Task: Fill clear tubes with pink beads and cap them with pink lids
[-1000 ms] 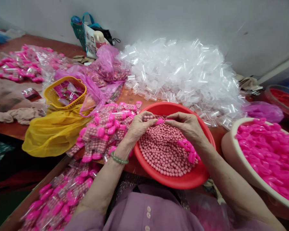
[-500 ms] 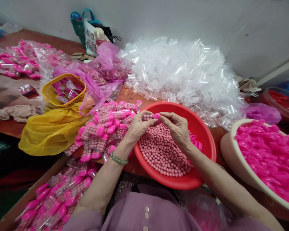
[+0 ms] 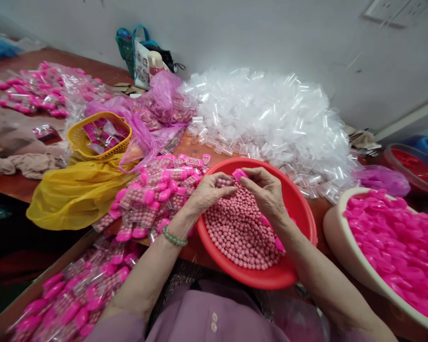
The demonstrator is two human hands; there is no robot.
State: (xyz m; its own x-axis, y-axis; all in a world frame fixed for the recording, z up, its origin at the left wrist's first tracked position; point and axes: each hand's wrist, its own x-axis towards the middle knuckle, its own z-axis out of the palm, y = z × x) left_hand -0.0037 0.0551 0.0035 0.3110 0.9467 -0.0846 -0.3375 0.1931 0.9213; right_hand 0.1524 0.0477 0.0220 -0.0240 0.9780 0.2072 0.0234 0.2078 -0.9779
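My left hand is closed around a small clear container filled with pink beads, its far side hidden by my fingers. Between the thumb and fingers of my right hand is a bright pink cap. A narrow gap separates the cap from the container. Both hands are over a red basin, which holds a heap of loose pink beads and a few pink caps partly behind my right wrist.
Capped containers of beads lie heaped left of the basin, with more below the table edge. Clear empty containers form a large pile behind. A cream tub of pink caps stands right. A yellow basket is at left.
The pink cap, earlier at the container's mouth with both hands' fingertips meeting, is now slightly apart to the right. The camera view has shifted a little.
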